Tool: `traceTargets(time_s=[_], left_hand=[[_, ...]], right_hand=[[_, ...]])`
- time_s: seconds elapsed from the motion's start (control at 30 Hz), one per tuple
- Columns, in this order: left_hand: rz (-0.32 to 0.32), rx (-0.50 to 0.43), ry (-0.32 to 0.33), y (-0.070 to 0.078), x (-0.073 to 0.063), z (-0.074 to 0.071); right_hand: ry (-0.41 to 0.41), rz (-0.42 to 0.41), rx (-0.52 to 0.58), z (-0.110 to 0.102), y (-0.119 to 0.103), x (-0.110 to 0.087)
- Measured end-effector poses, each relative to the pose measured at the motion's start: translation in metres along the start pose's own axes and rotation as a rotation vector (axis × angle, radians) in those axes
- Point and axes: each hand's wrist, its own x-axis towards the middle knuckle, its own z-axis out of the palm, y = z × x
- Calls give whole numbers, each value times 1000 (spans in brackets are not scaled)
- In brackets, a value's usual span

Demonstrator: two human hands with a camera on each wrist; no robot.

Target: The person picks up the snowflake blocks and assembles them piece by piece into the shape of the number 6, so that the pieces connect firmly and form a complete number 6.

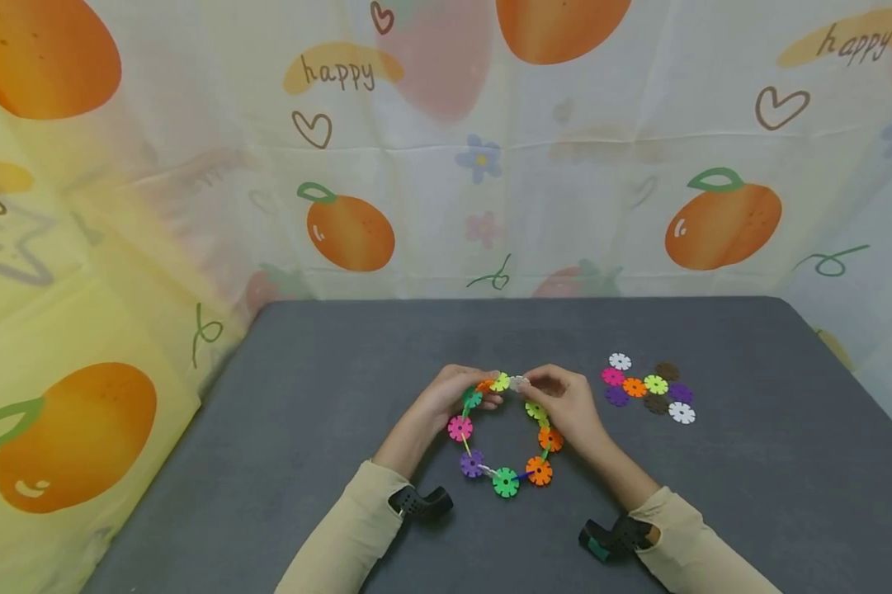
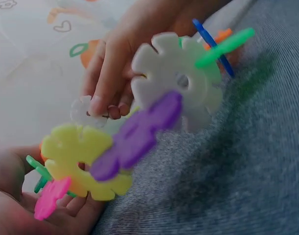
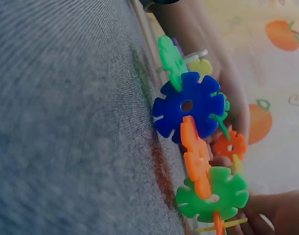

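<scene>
Both hands hold up a ring-shaped chain of slotted plastic snowflake discs (image 1: 505, 483), linked edge to edge in green, orange, purple, pink, yellow, blue and white. My left hand (image 1: 453, 391) grips the chain's upper left, by an orange disc (image 1: 484, 386) and a yellow disc (image 1: 500, 382). Between thumb and fingertips, my right hand (image 1: 570, 406) pinches a small white disc (image 1: 518, 383) at the top. A yellow-green disc (image 1: 535, 410) hangs just below the right fingers. Whether the white disc is joined to it is hidden by the fingers. The lower discs hang nearer the camera.
Several loose snowflake discs, among them an orange one (image 1: 634, 386) and a white one (image 1: 681, 412), lie grouped on the dark grey table (image 1: 327, 363), right of the right hand. A fruit-print cloth (image 1: 431, 223) hangs behind the table. Black camera straps (image 1: 423, 503) circle both wrists.
</scene>
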Motion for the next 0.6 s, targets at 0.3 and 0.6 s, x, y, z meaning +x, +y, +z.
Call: traceTargets(time_s=[0.3, 0.6], left_hand=[[-8, 45, 1, -2, 0, -5], [13, 44, -24, -2, 3, -10]], right_hand=[[106, -150, -209, -5, -2, 0], [-53, 116, 49, -19, 6, 6]])
